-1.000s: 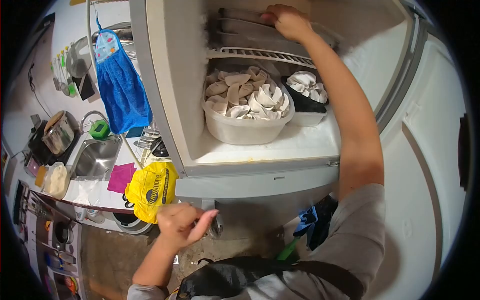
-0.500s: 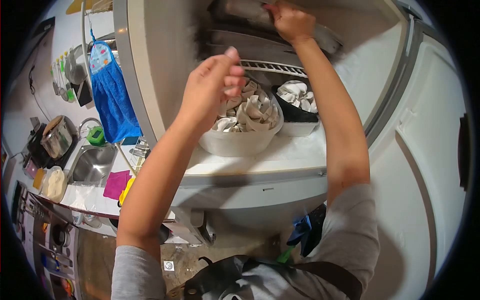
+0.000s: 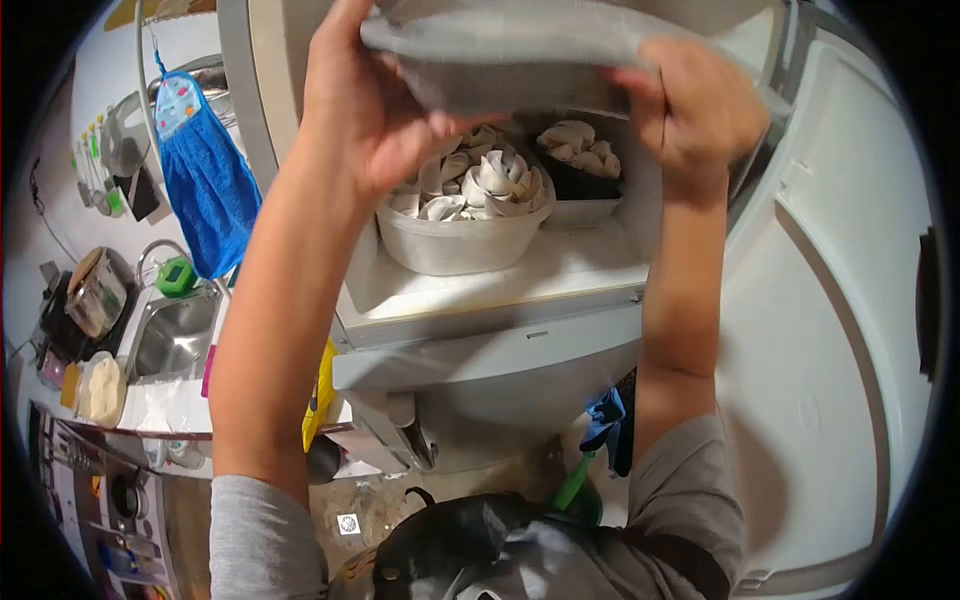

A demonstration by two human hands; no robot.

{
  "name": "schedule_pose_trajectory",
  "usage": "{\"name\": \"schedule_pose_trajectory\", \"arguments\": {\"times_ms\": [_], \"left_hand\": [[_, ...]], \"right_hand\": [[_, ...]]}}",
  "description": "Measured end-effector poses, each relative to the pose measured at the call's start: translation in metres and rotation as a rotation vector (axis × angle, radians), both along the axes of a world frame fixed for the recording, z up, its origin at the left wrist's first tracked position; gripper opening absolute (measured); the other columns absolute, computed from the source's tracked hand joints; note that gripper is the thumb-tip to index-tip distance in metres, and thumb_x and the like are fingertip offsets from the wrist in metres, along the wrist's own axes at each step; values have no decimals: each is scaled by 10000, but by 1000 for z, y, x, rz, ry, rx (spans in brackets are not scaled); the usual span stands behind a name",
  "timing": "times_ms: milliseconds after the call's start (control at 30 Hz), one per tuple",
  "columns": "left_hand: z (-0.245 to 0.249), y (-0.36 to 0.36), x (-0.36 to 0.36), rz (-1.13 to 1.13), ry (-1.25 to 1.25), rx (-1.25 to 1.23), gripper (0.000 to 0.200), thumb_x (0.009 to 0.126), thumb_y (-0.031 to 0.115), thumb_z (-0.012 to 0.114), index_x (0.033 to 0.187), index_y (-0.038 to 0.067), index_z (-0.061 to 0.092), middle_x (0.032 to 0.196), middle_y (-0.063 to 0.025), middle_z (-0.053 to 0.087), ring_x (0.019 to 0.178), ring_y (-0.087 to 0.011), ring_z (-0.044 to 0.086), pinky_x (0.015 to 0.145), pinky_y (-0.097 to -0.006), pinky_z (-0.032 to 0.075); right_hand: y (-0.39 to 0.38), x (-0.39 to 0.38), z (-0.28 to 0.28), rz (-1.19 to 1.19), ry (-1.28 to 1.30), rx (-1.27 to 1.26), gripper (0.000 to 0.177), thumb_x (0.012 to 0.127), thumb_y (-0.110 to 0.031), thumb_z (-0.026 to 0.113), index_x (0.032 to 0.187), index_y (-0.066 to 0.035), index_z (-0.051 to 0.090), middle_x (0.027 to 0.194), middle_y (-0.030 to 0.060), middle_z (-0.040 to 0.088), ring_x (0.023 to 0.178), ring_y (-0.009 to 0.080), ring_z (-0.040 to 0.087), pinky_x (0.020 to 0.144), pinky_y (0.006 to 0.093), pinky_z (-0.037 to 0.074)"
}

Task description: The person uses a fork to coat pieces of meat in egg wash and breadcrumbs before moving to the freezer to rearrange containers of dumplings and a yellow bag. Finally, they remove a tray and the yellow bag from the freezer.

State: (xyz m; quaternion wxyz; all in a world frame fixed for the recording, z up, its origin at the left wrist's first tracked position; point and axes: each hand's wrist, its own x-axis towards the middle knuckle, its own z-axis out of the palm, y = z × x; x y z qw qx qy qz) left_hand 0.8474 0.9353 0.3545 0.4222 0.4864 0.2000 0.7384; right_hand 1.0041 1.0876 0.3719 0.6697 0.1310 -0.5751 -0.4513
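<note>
Both my hands hold a flat grey tray (image 3: pixel 510 55) at the top of the open freezer, pulled out toward me. My left hand (image 3: pixel 375 105) grips its left end from below and my right hand (image 3: pixel 695 110) grips its right end. Under the tray, on the freezer floor (image 3: pixel 500 290), stands a white plastic tub (image 3: pixel 455 240) full of pale folded dumplings. Beside it to the right sits a smaller black-lined container (image 3: pixel 585 190) with more dumplings. What lies on the tray is hidden from me.
The freezer door (image 3: pixel 850 330) stands open at the right. To the left are a blue hanging towel (image 3: pixel 205 195), a steel sink (image 3: pixel 170 335), a pot (image 3: pixel 90 295) and a counter with a yellow bag (image 3: pixel 322 395). Blue cloth (image 3: pixel 610 430) hangs below.
My left hand rose from waist height to the tray's left end. The tray has slid out of the top shelf toward me, now held by both hands.
</note>
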Motion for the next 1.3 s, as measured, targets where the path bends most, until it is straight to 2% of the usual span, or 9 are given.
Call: {"name": "schedule_pose_trajectory", "arguments": {"times_ms": [33,167,367,433,667,733,933,1167,1300], "left_hand": [[-8,4,-16,-196,-59,13,484,772,320,537,1102,-26,461,1002,-204,571,805,-325,621,522,-321,577],[-50,-28,1,-239,-397,-40,245,697,123,516,912,11,551,840,-127,611,743,-255,627,677,-392,540],[-93,-41,19,-62,-444,-256,395,619,72,473,984,-79,483,861,-177,572,760,-303,608,747,-437,516],[-98,-45,21,-130,-473,-257,461,615,57,455,1050,-92,451,910,-193,560,813,-320,597,772,-442,505],[-116,-49,31,-147,-534,-226,481,621,43,445,1086,-79,442,976,-188,552,885,-318,580,799,-442,492],[-122,-46,28,-182,-585,-231,475,624,39,438,1085,-71,449,982,-186,550,882,-310,583,788,-436,499],[-122,-43,33,-114,-579,-230,476,628,37,434,1093,-60,452,977,-183,556,861,-302,591,769,-432,511],[-120,-40,28,-156,-594,-225,451,640,58,457,1076,-57,474,974,-180,569,873,-301,592,791,-426,500],[-91,-50,19,-253,-570,-172,413,656,71,471,1052,-45,496,936,-169,587,866,-292,597,788,-418,502]], "right_hand": [[-6,6,-18,-11,20,-16,333,775,-411,614,766,-83,559,615,51,556,535,226,550,469,311,405],[-33,22,-62,62,-115,-147,413,868,-436,456,659,-85,514,563,43,514,488,204,513,456,289,385],[-47,40,-106,-51,-174,-212,402,846,-498,454,703,-124,488,619,4,485,512,141,473,464,231,333],[-48,42,-113,-47,-185,-231,84,799,-175,508,747,-114,484,615,16,516,538,176,486,460,266,333],[-58,51,-106,81,-388,-349,293,853,-304,463,619,-130,489,574,1,461,502,158,449,471,257,334],[-61,55,-100,409,-522,-784,276,845,-206,486,607,-71,525,560,11,457,479,184,419,464,283,352],[-65,48,-85,306,11,-1373,102,780,-35,561,694,21,557,552,69,491,460,207,458,441,285,370],[-67,55,-95,299,-379,-1129,225,804,-207,596,722,0,557,613,44,508,540,140,455,555,267,379],[-76,60,-91,-36,-288,-713,245,644,-257,691,820,-130,579,723,12,570,654,193,533,743,428,352]]}}
